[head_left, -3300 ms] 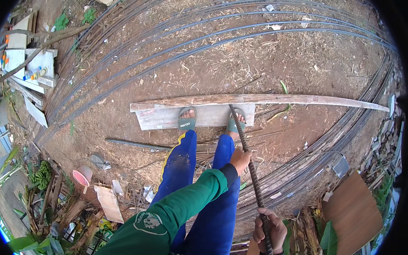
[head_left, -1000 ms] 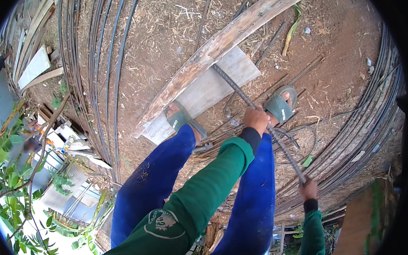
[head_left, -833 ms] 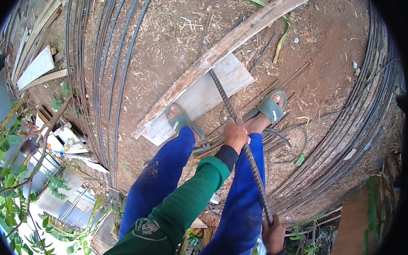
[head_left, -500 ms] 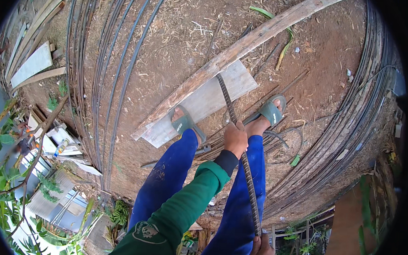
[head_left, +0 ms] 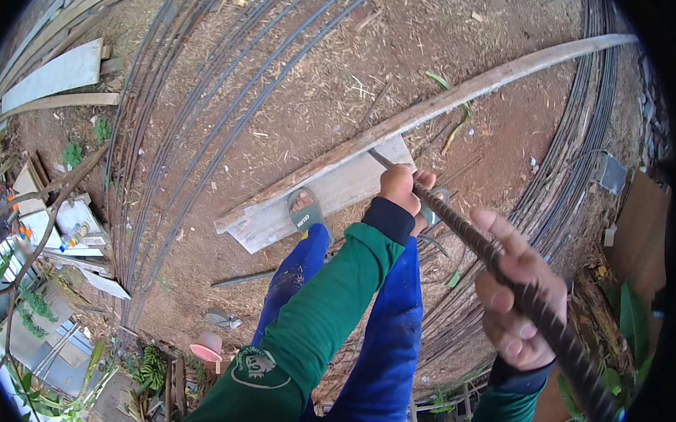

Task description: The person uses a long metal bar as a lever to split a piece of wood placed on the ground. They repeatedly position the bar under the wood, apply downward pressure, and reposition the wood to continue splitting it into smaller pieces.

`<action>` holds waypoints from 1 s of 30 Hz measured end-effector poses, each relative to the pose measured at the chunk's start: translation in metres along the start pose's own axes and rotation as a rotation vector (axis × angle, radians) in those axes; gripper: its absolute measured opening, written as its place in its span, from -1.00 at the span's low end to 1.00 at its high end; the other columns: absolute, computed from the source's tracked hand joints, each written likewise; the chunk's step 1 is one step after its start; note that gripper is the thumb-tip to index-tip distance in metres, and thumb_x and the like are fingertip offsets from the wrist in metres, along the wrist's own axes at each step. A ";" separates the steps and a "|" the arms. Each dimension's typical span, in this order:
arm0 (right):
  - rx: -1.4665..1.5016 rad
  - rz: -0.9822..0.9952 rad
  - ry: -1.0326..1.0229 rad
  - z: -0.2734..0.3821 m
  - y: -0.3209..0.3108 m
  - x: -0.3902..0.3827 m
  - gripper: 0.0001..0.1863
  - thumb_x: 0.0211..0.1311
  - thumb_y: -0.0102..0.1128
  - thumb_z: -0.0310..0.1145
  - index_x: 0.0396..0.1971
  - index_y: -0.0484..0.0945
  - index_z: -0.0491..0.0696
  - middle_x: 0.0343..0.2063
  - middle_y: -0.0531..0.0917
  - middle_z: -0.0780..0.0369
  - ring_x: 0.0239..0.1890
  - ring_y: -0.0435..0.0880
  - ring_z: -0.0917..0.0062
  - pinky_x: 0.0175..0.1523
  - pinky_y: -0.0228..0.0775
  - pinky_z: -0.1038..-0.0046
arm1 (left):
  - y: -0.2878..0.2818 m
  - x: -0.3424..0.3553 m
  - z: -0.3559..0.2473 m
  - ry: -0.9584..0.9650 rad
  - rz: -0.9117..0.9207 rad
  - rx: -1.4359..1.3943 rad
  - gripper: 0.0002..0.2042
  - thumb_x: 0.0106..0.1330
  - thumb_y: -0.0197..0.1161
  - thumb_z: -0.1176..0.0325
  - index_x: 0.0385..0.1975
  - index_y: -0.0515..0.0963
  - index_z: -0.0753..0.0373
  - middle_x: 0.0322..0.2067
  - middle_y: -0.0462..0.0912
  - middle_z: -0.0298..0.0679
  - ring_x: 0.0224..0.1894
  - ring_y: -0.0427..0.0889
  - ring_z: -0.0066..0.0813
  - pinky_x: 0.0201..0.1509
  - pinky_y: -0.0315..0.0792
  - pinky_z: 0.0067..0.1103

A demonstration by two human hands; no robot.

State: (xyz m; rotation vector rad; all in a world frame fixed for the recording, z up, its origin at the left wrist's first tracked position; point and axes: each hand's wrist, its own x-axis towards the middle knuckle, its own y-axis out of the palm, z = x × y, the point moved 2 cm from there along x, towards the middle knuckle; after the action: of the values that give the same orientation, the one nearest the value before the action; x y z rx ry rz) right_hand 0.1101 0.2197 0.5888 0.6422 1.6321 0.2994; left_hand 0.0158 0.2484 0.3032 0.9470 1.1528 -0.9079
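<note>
A ribbed steel reinforcing bar [head_left: 461, 228] slants from the wooden beam down to the lower right, its near end raised close to the camera. My left hand [head_left: 401, 188] is wrapped tightly round it near the far end. Across the palm of my right hand [head_left: 525, 292] lies the thicker-looking near part. Several of that hand's fingers curl loosely about the bar, while one points outward. Past my left hand, the bar's far end meets the long wooden beam [head_left: 429, 120] beside a pale flat board [head_left: 340, 184]. My sandalled feet stand by this board.
Long bundles of steel bars curve along the left [head_left: 196, 125] and right [head_left: 584, 110]. Planks and a white board [head_left: 56, 78] lie at far left. A pink bucket [head_left: 207, 346] stands behind my legs, near plants. A brown sheet [head_left: 637, 229] leans at far right.
The bar's near end has swung up and to the right. My right hand has risen with it, its grip loosened. My left hand has moved slightly farther forward on the bar.
</note>
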 end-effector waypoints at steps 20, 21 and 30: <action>-0.831 -0.018 -0.030 -0.047 0.097 0.130 -0.66 0.48 -0.29 -0.20 -0.45 0.38 -0.02 -0.64 0.52 0.28 -0.88 0.13 0.78 -0.73 0.16 0.61 | -0.056 -0.063 -0.104 -0.155 0.247 0.111 -0.09 0.36 0.08 -0.17 0.36 -0.25 0.40 0.15 0.25 0.43 0.11 0.45 0.39 0.19 0.37 0.13; -0.802 -0.114 -0.043 -0.054 0.077 0.098 -0.69 0.46 -0.23 -0.20 -0.45 0.40 0.00 -0.66 0.52 0.29 -0.89 0.17 0.78 -0.75 0.22 0.59 | -0.058 -0.057 -0.082 -0.216 0.227 0.058 -0.05 0.33 0.12 -0.19 0.35 -0.27 0.42 0.15 0.25 0.45 0.13 0.42 0.43 0.19 0.36 0.14; -1.290 -0.650 0.377 -0.083 -0.115 -0.138 -0.36 0.42 0.00 -0.31 0.36 0.01 -0.25 -0.37 0.63 0.06 -0.61 0.58 0.44 -0.52 0.45 0.35 | -0.099 0.014 0.111 -0.287 0.125 0.212 -0.76 0.48 0.00 0.17 -0.21 0.44 0.23 -0.43 0.50 -0.25 -0.58 0.37 -0.46 -0.52 0.41 -0.29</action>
State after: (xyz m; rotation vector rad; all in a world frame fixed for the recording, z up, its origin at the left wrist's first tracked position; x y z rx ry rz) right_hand 0.0090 0.0629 0.6545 -0.9416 1.5126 0.8922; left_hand -0.0391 0.1095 0.2927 1.0098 0.7564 -1.0398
